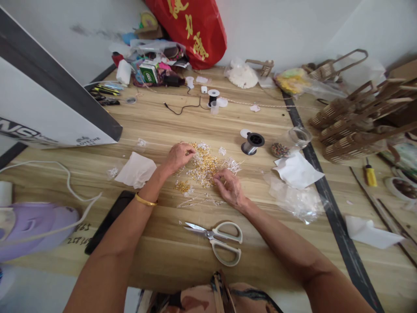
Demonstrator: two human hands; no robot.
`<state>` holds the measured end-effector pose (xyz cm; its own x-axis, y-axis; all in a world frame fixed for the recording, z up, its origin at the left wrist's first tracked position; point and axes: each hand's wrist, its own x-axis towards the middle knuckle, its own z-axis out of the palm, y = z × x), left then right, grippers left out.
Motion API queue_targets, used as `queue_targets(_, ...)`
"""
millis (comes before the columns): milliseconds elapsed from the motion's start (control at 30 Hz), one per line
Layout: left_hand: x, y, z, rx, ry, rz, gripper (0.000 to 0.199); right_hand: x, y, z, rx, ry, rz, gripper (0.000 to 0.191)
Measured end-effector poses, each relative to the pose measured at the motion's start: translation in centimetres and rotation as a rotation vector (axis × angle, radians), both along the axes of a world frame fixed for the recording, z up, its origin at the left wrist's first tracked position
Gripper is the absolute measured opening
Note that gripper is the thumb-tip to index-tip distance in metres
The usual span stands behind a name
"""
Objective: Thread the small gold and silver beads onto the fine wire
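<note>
- Plain pale wall (276,30) behind everything.
- Light wood-grain surface (156,130), crossed by a dark strip (329,208) on the right.
- Shiny red plastic bag (195,34) with yellow characters, against the wall.
- White-handled metal scissors (209,234), open, nearest the body.
- Loose pile of small gold and silver metallic pieces (205,167), mid-surface, between the hands.
- Left hand (181,157) and right hand (230,188) touch its edges, fingertips narrow; cannot tell whether they grip any.

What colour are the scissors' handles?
Off-white handles, partly open on the table; the head view shows them best.
</note>
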<state>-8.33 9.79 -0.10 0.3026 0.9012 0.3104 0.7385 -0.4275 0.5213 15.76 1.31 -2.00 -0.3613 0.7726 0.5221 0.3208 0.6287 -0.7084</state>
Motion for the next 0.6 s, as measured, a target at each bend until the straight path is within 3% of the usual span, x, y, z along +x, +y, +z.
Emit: queue_targets(600,-0.14,0.23,-0.45,0.032,0.004,0.044,0.017,0.04,0.02,-0.01,0.027,0.004,0.013,0.005)
